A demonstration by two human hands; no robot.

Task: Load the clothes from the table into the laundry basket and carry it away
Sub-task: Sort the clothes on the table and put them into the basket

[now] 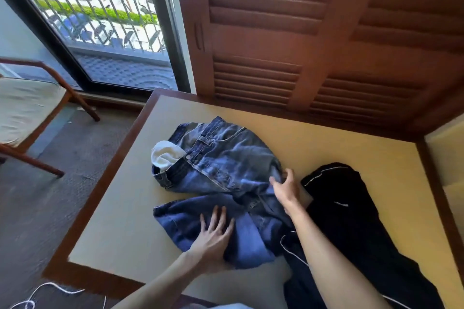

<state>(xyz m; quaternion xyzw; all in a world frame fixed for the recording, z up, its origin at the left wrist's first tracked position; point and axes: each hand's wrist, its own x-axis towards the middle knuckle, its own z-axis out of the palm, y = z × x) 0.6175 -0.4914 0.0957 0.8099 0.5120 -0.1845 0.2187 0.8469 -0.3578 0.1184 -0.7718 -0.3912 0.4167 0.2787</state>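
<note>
- Head view, hands: the left hand (216, 236) lies flat on the lower fold of the jeans (221, 178), fingers straight and spread, gripping nothing; it appears to pin the denim down so the bundle can be gathered; the right hand (285, 189) reaches in at the right edge of the jeans, fingers loosely parted and touching the cloth, thumb raised; whether any fabric is actually pinched cannot be told, and it reads as about to gather rather than holding.
- Head view, placement: the jeans sit crumpled near the middle of the table (120, 221), well inside its dark wooden border; a dark garment (351, 221) with thin white piping lies just beside them on the right, passing under the right forearm and touching the jeans' edge; no laundry basket shows, so the loading step is judged not yet begun.
- Head view, look of the clothes: the jeans are faded blue denim, waistband and belt loops uppermost, a white pocket lining (164, 155) turned out at the left; the legs are folded under in soft heaps, likely to sag when lifted.
- Head view, surroundings: a wooden chair (30, 113) stands left by the window (100, 20); louvred shutters (288, 32) rise behind the table.
</note>
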